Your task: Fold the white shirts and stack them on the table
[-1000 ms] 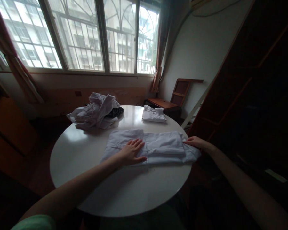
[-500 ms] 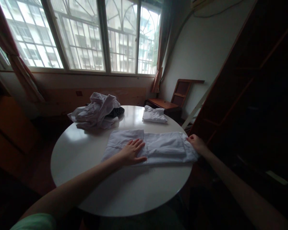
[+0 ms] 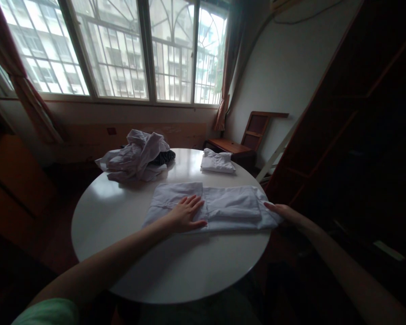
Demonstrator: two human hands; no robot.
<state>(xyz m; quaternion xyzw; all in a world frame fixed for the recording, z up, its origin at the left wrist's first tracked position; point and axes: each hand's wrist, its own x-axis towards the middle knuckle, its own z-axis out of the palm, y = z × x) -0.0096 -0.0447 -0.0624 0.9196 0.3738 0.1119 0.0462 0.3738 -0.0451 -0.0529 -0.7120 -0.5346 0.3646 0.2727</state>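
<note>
Lying across the round table (image 3: 162,271), a white garment (image 3: 235,203) is forming a long, flat band of thin, softly creased fabric, its right end reaching past the table's edge. A doubled layer is covering its left part and ending in a straight edge; to the right of that, a flat, rectangular fold is showing low wrinkles. The table's smooth, glossy white top is reflecting light. Farther back, a compact folded stack (image 3: 218,161) is resting at the right, while a crumpled, loosely heaped pile (image 3: 131,155) is sitting at the left, with a dark patterned piece (image 3: 164,157) poking out of its right side.

The left arm (image 3: 122,253) is stretching in from the lower left, and the left hand (image 3: 188,214) is lying palm down on the garment, fingers slightly spread, grasping nothing. The right arm (image 3: 341,262) is reaching in from the lower right, and the right hand (image 3: 284,212) is pinching the garment's right end.
</note>
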